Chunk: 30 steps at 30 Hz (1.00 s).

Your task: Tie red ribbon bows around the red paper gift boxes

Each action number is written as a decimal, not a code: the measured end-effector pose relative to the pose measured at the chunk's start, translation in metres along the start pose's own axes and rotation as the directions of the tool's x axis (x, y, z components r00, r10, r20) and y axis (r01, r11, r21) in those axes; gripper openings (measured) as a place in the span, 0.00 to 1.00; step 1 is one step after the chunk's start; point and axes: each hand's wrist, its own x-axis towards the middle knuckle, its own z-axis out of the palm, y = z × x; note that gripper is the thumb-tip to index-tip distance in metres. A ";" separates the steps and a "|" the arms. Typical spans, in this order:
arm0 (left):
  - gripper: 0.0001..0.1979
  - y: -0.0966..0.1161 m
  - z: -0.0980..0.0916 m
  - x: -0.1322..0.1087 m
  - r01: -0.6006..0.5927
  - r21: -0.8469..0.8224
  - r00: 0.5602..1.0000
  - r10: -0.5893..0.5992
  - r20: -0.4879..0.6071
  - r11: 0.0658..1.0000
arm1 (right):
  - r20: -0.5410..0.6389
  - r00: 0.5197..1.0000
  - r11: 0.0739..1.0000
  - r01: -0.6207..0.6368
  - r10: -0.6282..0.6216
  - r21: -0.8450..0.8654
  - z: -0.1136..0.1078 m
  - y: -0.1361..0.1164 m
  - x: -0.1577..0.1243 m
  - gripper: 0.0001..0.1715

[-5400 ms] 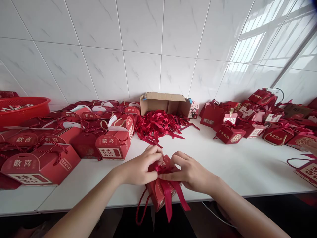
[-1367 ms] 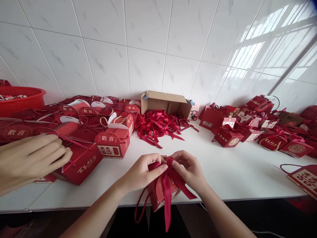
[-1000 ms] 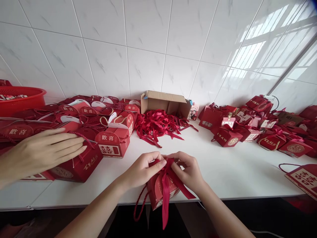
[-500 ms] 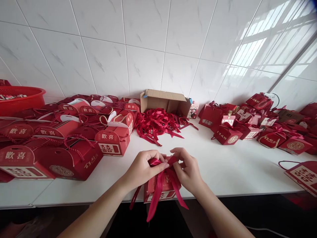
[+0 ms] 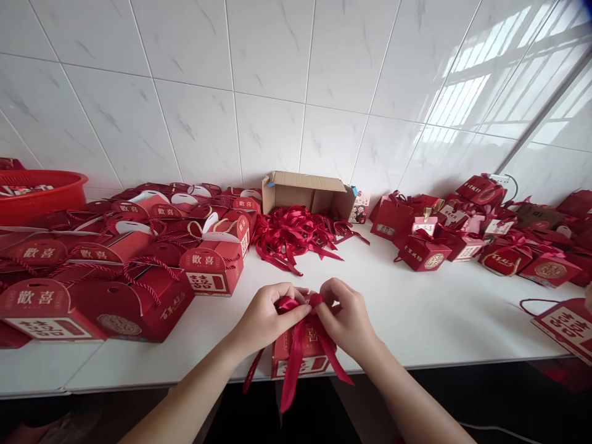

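Observation:
A small red gift box [image 5: 305,361] stands at the near edge of the white table [image 5: 416,314]. A red satin ribbon [image 5: 296,345] is wound about its top, and its tails hang past the table edge. My left hand [image 5: 264,319] pinches a ribbon loop on the left side of the box top. My right hand [image 5: 345,317] pinches the other loop on the right. Both hands touch over the box, hiding its handle.
Many red gift boxes [image 5: 124,296] crowd the left side, with a red basin [image 5: 41,194] behind them. A heap of loose red ribbons [image 5: 296,237] lies before an open cardboard box [image 5: 308,191]. More tied red boxes [image 5: 467,237] fill the right; one red box [image 5: 562,327] sits at the right edge.
Another person's hand that set a red box down at the left has gone. The small box now stands upright, and my hands have closed on the ribbon loops.

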 end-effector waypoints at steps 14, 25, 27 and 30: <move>0.08 0.000 0.002 -0.001 0.008 -0.013 1.000 -0.008 0.009 1.000 | 0.145 0.942 0.919 0.329 -0.303 -0.215 -0.012 0.004 0.005 0.11; 0.14 -0.002 0.003 -0.003 0.017 -0.104 1.000 -0.018 -0.008 0.994 | -0.144 0.984 0.992 0.100 -0.109 -0.071 0.002 0.017 -0.008 0.11; 0.15 -0.004 0.003 -0.003 0.019 -0.109 1.000 -0.020 -0.008 0.994 | -0.129 0.986 0.993 0.096 -0.104 -0.068 0.001 0.018 -0.008 0.11; 0.15 -0.006 0.002 -0.003 0.027 -0.105 1.000 -0.028 -0.006 0.994 | -0.098 0.987 0.990 0.121 -0.128 -0.074 -0.002 0.020 -0.009 0.11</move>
